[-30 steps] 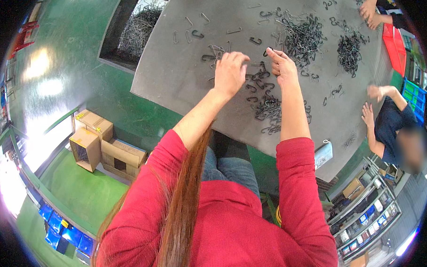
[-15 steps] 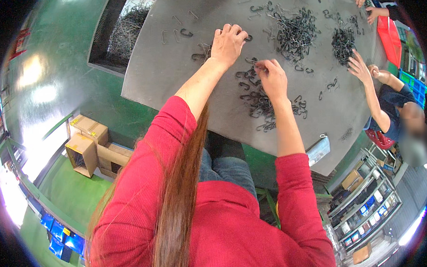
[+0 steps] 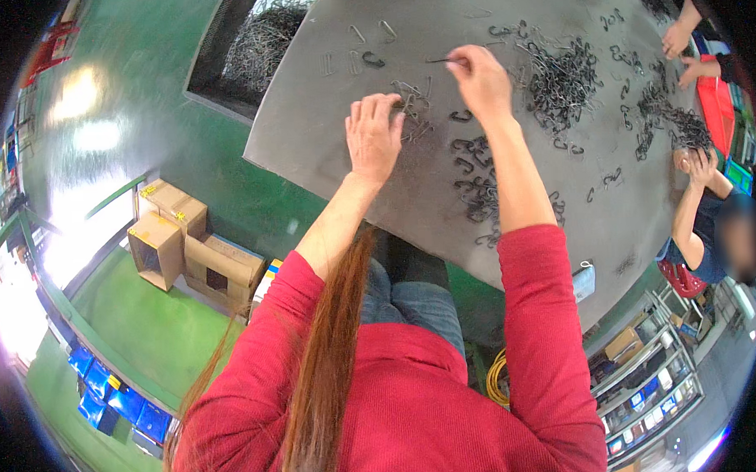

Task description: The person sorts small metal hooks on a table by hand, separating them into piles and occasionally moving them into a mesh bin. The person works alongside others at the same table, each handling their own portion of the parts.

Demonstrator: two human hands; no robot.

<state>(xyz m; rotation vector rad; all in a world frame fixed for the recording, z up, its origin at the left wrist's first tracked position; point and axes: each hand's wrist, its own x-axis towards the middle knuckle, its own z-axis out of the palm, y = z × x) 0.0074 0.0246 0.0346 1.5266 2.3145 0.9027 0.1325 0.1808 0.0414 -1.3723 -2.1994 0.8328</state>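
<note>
Head view: two bare hands are seen stretched over a grey table strewn with dark wire hooks.
Left hand: laid palm down, fingers curled together onto a small cluster of wire hooks; the cluster is touched at the fingertips, though whether any hook is actually gripped cannot be told.
Right hand: raised a little farther out, thumb and forefinger pinched shut on a thin wire piece, which sticks out to the left of the fingertips.
Loose hooks: scattered along the table just beside the right forearm.
Big pile: a dense heap of hooks is seen to the right of the right hand, near but apart.
Far edge: a bin of tangled wire is set beyond the table.
Floor: open cardboard boxes are seen on green flooring, left.
Right rim: another person's hands are seen at the same table.
</note>
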